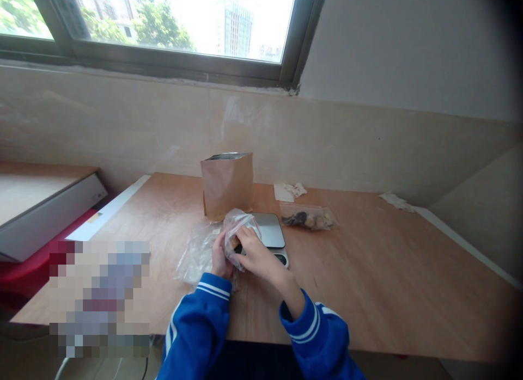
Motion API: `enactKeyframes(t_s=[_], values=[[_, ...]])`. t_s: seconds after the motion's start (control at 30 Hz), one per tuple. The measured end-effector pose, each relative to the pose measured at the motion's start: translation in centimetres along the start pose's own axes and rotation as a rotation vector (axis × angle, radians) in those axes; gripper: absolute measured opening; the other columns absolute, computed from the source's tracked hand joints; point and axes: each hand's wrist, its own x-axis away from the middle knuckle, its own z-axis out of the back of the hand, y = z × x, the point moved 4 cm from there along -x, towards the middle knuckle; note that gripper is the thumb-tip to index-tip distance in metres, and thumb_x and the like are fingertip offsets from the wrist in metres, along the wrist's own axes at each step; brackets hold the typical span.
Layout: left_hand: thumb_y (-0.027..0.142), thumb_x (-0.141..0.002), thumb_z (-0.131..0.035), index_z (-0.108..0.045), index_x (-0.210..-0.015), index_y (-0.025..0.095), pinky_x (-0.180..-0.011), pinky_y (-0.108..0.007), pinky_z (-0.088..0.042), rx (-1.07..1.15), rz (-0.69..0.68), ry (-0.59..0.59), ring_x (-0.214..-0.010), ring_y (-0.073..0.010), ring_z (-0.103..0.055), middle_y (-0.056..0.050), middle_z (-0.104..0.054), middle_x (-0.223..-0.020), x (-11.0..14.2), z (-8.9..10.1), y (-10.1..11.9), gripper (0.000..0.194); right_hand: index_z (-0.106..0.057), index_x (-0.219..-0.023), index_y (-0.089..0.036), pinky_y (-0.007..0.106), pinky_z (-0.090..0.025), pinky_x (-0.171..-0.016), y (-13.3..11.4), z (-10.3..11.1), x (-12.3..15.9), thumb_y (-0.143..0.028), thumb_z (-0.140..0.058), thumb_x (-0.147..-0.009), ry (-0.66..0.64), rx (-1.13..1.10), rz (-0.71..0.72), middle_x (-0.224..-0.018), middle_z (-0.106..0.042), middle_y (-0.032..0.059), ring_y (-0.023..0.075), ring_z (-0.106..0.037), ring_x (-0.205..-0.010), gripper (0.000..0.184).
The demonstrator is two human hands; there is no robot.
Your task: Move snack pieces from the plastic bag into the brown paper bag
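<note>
I see my left hand (221, 256) and right hand (254, 251) both grasping a small clear plastic bag (236, 230) with brownish bits inside, held between them over the wooden table (388, 282). Just beyond my right hand sits a silver kitchen scale (270, 231); behind it stands a brown paper pouch (227, 185).

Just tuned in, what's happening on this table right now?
A person in blue sleeves holds a small clear plastic bag with both hands: left hand underneath, right hand at its side. It sits over the front of a digital scale. Behind stands an open brown paper pouch; to the right lies another clear bag of snacks on the wooden table.
</note>
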Motion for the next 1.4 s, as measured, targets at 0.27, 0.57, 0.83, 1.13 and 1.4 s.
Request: enactKeyframes(t_s=[0.27, 0.57, 0.83, 1.13, 1.4], values=[[0.028, -0.085, -0.056, -0.069, -0.095, 0.006, -0.059, -0.022, -0.053, -0.043, 0.017, -0.161, -0.071, -0.0177, -0.068, -0.010, -0.072, -0.083, -0.9, 0.4, -0.4, 0.028, -0.058, -0.107, -0.024, 0.035, -0.045, -0.086, 0.5, 2.0, 0.2, -0.008, -0.061, -0.077, 0.091, -0.228, 0.004, -0.105, -0.062, 0.0032, 0.0212, -0.056, -0.097, 0.033], [0.029, -0.088, -0.047, -0.058, -0.121, 0.008, -0.027, -0.015, -0.027, 0.002, 0.118, -0.313, -0.035, -0.0047, -0.043, -0.011, -0.071, -0.085, -0.6, -0.2, 0.0, 0.041, -0.058, -0.107, -0.024, 0.029, -0.047, -0.073, 1.0, 3.1, 0.2, -0.027, -0.069, -0.079, 0.260, -0.240, -0.046, -0.099, -0.061, 0.0031, 0.0169, -0.057, -0.080, 0.030], [0.027, -0.089, -0.045, -0.057, -0.118, 0.010, -0.025, -0.015, -0.023, 0.045, 0.080, -0.227, -0.031, 0.0011, -0.027, -0.013, -0.070, -0.103, -0.8, 0.5, 0.5, 0.036, -0.051, -0.107, -0.024, 0.026, -0.049, -0.074, 0.0, 6.9, -1.5, -0.037, -0.070, -0.079, 0.692, -0.388, 0.036, -0.105, -0.059, 0.0032, 0.0145, -0.059, -0.087, 0.036], [0.029, -0.090, -0.043, -0.056, -0.124, 0.010, -0.026, -0.015, -0.024, 0.004, 0.077, -0.179, -0.033, 0.0001, -0.033, -0.016, -0.068, -0.109, -0.7, 0.5, 0.4, 0.041, -0.044, -0.111, -0.024, 0.030, -0.047, -0.084, -0.5, 12.0, -15.9, -0.037, -0.061, -0.087, 0.787, -0.249, 0.307, -0.105, -0.054, 0.0043, 0.0153, -0.055, -0.092, 0.033], [0.030, -0.090, -0.044, -0.054, -0.128, 0.010, -0.029, -0.016, -0.030, 0.001, 0.085, -0.139, -0.041, -0.0048, -0.048, -0.016, -0.068, -0.110, -0.5, 0.3, 0.3, 0.044, -0.047, -0.100, -0.021, 0.033, -0.046, -0.080, 3.0, 9.8, -20.3, -0.037, -0.064, -0.081, 0.509, -0.091, 0.289, -0.089, -0.057, 0.0019, 0.0175, -0.054, -0.081, 0.030]])
